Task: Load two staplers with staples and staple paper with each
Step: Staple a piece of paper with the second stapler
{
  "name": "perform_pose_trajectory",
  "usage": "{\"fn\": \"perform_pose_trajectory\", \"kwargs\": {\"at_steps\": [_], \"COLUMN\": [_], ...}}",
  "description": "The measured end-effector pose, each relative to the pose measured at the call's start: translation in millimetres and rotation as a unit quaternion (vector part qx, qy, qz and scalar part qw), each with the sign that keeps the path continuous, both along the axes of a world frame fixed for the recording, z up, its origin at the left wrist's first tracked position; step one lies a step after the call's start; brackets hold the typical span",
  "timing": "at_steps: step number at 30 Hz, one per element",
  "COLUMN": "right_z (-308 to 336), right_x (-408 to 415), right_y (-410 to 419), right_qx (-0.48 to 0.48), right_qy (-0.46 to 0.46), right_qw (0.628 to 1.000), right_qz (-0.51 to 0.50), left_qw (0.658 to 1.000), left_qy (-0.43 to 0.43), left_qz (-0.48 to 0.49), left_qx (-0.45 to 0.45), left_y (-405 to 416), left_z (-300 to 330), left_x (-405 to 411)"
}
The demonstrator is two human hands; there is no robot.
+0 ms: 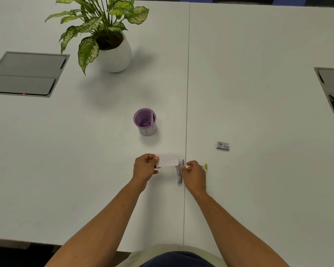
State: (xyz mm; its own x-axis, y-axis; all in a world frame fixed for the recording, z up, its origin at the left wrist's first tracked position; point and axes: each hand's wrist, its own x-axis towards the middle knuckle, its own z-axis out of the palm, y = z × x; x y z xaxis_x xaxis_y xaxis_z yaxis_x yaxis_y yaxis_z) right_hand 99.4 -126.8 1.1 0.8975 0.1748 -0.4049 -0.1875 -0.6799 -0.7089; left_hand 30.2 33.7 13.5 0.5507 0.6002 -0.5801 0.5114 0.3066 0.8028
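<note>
Paper (169,160), a small white slip, is pinched at its left end by the left hand (145,167), fingers curled round the edge, and held low over the white bench (258,93). The slip's right end reaches the blue-tipped stapler (179,173), which lies on the bench just on the seam (187,93) between the two bench panels. The right hand (194,174) rests over that stapler with its fingers bent toward the head; whether they actually grip it I cannot tell. Just right of that hand, the second stapler (205,169), yellow-green at its tip, shows partly behind the knuckles. Taking the blue-tipped stapler as the mark: the staple box (223,146) lies beyond it and well to the right; a purple cup (145,121) stands beyond it and to the left; a potted plant (108,35) in a white pot sits far beyond it, further left. Grey hatches (27,74) are set into the bench far to the left and far right of it.
</note>
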Motion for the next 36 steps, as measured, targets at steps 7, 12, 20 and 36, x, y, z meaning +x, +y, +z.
{"fn": "perform_pose_trajectory", "kwargs": {"at_steps": [7, 12, 20, 36], "right_z": [-17, -20, -15, 23], "right_x": [-10, -10, 1, 0], "right_y": [18, 25, 10, -16], "right_qx": [-0.105, -0.165, 0.087, 0.333], "right_qy": [0.009, -0.007, 0.146, 0.295], "right_qw": [0.992, 0.98, 0.984, 0.89], "right_qz": [0.073, 0.114, -0.045, -0.104], "left_qw": [1.0, 1.0, 0.999, 0.999], "left_qy": [0.01, 0.02, 0.011, 0.004], "left_qz": [0.0, -0.001, 0.025, 0.038], "left_qx": [-0.017, -0.018, -0.028, -0.008], "left_y": [11, 18, 12, -26], "left_z": [-4, -6, -7, 7], "left_x": [-3, -1, 7, 19]}}
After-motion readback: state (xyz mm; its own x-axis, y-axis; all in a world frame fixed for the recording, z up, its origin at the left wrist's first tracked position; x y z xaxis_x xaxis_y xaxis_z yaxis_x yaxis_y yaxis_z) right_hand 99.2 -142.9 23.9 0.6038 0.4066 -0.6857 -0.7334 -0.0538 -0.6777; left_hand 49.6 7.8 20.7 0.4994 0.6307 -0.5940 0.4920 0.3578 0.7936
